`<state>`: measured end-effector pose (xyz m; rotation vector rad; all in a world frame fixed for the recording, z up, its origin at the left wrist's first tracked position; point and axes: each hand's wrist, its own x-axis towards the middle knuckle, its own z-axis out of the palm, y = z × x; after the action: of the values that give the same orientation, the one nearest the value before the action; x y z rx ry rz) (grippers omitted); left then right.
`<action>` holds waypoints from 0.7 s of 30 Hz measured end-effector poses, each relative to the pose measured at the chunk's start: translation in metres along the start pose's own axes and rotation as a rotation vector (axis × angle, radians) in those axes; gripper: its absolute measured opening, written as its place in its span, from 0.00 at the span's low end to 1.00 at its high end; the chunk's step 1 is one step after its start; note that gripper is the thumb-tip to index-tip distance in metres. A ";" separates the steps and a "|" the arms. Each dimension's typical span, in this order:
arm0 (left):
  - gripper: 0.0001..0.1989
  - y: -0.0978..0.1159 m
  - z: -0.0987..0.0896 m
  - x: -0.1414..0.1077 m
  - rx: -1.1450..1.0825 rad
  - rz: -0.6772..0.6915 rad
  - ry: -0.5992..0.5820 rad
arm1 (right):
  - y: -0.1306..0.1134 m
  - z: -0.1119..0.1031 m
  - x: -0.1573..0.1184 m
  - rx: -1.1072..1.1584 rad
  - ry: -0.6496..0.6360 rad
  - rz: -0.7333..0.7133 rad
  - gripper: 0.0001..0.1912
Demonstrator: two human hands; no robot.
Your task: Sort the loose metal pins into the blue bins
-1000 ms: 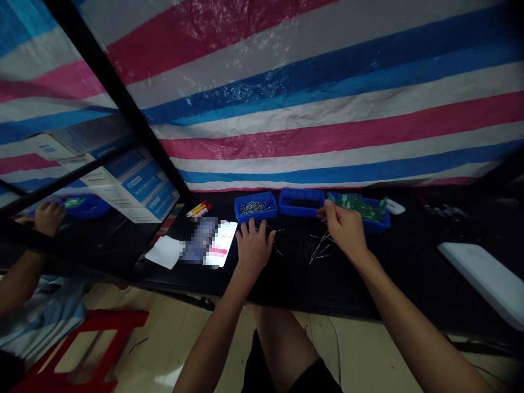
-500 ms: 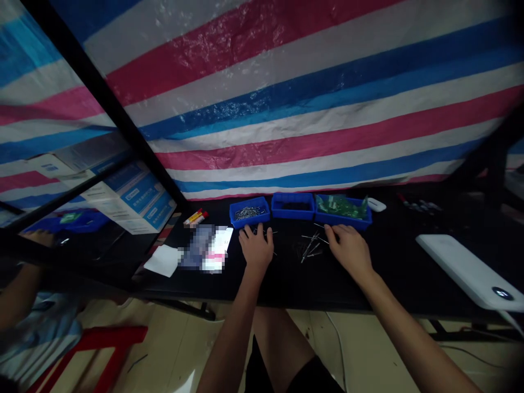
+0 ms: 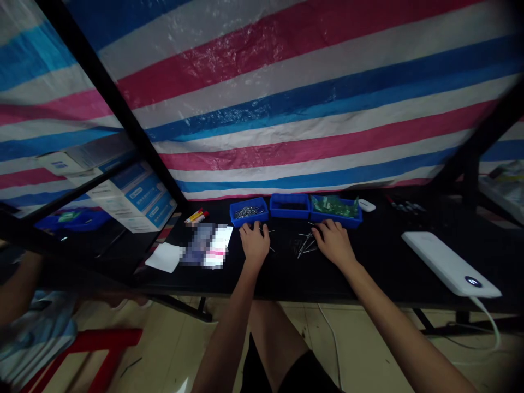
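Both my hands rest on a black tabletop (image 3: 286, 278), fingers spread and holding nothing I can see. My left hand (image 3: 254, 244) lies just below a blue bin of metal pins (image 3: 248, 212), with a few loose pins (image 3: 271, 240) beside its fingers. My right hand (image 3: 333, 243) touches the front of a blue bin of green circuit boards (image 3: 335, 207). A loose pile of metal pins (image 3: 305, 245) lies between my hands. A nearly empty-looking blue bin (image 3: 290, 206) stands between the other two.
To the left lie a pixelated, blurred item (image 3: 207, 245), a white paper sheet (image 3: 164, 257) and small tubes (image 3: 196, 216). A white power bank (image 3: 450, 263) with a cable lies at right. A white mouse (image 3: 366, 205) sits behind it. A striped tarp hangs behind the table.
My right hand has let go of the green board, which now lies in the right bin. That hand has come down to the table in front of the bin. The view has tilted slightly.
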<state>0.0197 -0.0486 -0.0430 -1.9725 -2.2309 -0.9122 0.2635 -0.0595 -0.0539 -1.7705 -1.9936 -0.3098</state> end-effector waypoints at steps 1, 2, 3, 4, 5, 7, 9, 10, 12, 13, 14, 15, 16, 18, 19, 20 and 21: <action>0.20 -0.001 0.000 -0.001 -0.018 0.012 -0.010 | 0.000 0.001 -0.001 0.021 -0.015 -0.023 0.22; 0.20 -0.002 0.000 -0.001 -0.039 0.030 -0.025 | -0.001 0.001 -0.001 0.052 -0.032 -0.048 0.22; 0.19 -0.004 0.000 -0.002 -0.065 0.056 -0.044 | -0.002 0.000 -0.002 0.094 -0.048 -0.072 0.22; 0.18 -0.005 -0.001 -0.002 -0.095 0.090 -0.066 | -0.003 0.000 -0.003 0.146 -0.062 -0.087 0.23; 0.18 -0.007 -0.001 -0.003 -0.127 0.131 -0.089 | -0.005 -0.001 -0.004 0.209 -0.070 -0.088 0.23; 0.18 -0.012 -0.003 -0.002 -0.193 0.219 -0.133 | -0.009 -0.003 -0.004 0.397 -0.070 -0.036 0.25; 0.19 -0.017 -0.005 -0.001 -0.239 0.286 -0.175 | -0.014 -0.004 -0.003 0.638 -0.061 0.080 0.25; 0.20 -0.020 -0.007 0.000 -0.247 0.308 -0.199 | -0.017 -0.004 -0.002 0.754 -0.062 0.147 0.25; 0.24 -0.025 -0.010 0.000 -0.227 0.332 -0.221 | -0.023 -0.004 0.000 0.853 -0.065 0.234 0.27; 0.27 -0.027 -0.011 -0.001 -0.209 0.335 -0.232 | -0.026 -0.003 0.002 0.878 -0.066 0.272 0.28; 0.30 -0.028 -0.012 -0.002 -0.192 0.341 -0.244 | -0.029 -0.001 0.003 0.900 -0.067 0.307 0.30; 0.33 -0.028 -0.013 -0.003 -0.175 0.351 -0.259 | -0.033 0.000 0.004 0.931 -0.067 0.344 0.31; 0.36 -0.028 -0.014 -0.005 -0.161 0.369 -0.276 | -0.037 0.002 0.006 0.967 -0.067 0.377 0.32; 0.41 -0.027 -0.014 -0.007 -0.150 0.415 -0.313 | -0.048 0.008 0.008 1.055 -0.059 0.429 0.33; 0.42 -0.026 -0.015 -0.008 -0.154 0.438 -0.335 | -0.054 0.011 0.010 1.108 -0.055 0.441 0.34; 0.44 -0.026 -0.015 -0.009 -0.162 0.456 -0.357 | -0.060 0.014 0.011 1.158 -0.043 0.454 0.36; 0.46 -0.026 -0.015 -0.009 -0.172 0.470 -0.379 | -0.068 0.018 0.013 1.205 -0.032 0.466 0.37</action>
<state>-0.0079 -0.0643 -0.0446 -2.7788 -1.7296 -0.7363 0.1931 -0.0501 -0.0543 -1.2855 -1.1916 0.8857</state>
